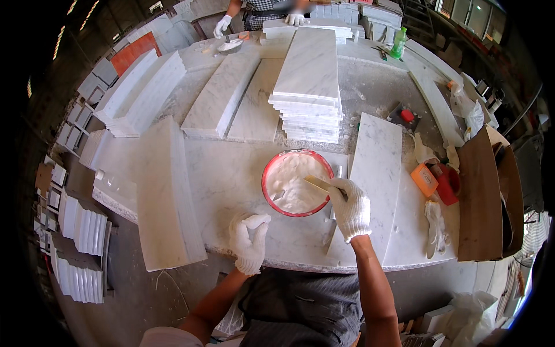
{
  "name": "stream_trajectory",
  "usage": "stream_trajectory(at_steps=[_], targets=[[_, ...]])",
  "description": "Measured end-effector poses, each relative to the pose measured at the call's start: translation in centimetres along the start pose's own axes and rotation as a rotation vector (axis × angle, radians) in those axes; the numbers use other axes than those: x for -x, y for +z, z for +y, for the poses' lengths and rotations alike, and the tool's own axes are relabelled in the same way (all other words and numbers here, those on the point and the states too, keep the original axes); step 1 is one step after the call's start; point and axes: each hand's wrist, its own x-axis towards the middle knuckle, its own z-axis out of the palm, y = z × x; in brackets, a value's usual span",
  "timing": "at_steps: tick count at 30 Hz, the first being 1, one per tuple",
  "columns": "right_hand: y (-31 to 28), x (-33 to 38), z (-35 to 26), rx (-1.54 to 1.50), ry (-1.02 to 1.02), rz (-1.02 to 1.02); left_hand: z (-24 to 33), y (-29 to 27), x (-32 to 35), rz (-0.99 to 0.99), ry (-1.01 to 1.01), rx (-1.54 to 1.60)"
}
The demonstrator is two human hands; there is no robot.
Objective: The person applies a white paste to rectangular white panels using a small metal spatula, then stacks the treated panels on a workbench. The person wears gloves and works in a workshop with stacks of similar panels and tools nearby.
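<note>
A red-rimmed bowl (pixel 266 186) of thick white paste stands on the pale marble slab in front of me. My right hand (pixel 351 209), in a white knitted glove, grips a flat yellowish spatula (pixel 316 183), whose far end reaches over the paste. A small shiny piece, perhaps another tool, pokes out of the paste at the bowl's left side. My left hand (pixel 248 243), also gloved, is at the slab's near edge, left of the bowl. Its thumb and forefinger curl together into a loop, with nothing visible between them.
Marble slabs flank the bowl, one long slab (pixel 167 202) left and another (pixel 376 168) right. Behind it rises a stack of slabs (pixel 306 75). An orange container (pixel 424 180), a loose glove (pixel 435 230) and a cardboard box (pixel 481 196) are right. A gloved co-worker stands across the table.
</note>
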Motion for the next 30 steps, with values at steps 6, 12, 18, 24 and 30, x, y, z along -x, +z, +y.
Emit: stream_trajectory(at_steps=[6,12,18,24,30], targets=[[0.8,-0.4,-0.6,0.036,0.075,-0.021,0.7,0.1,-0.3,0.036,0.038,-0.1],[1.1,-0.5,-0.2,-0.036,0.105,-0.049,0.4,0.1,0.0,0.03,0.052,-0.128],[1.2,-0.4,0.1,-0.071,0.113,-0.07,0.7,0.3,-0.3,0.019,0.08,-0.095],[0.9,-0.3,0.1,-0.093,0.13,-0.058,0.7,0.4,-0.1,0.033,0.092,-0.112],[0.9,-0.1,0.5,-0.148,0.201,-0.085,1.6,0.3,-0.1,0.018,0.008,-0.052]])
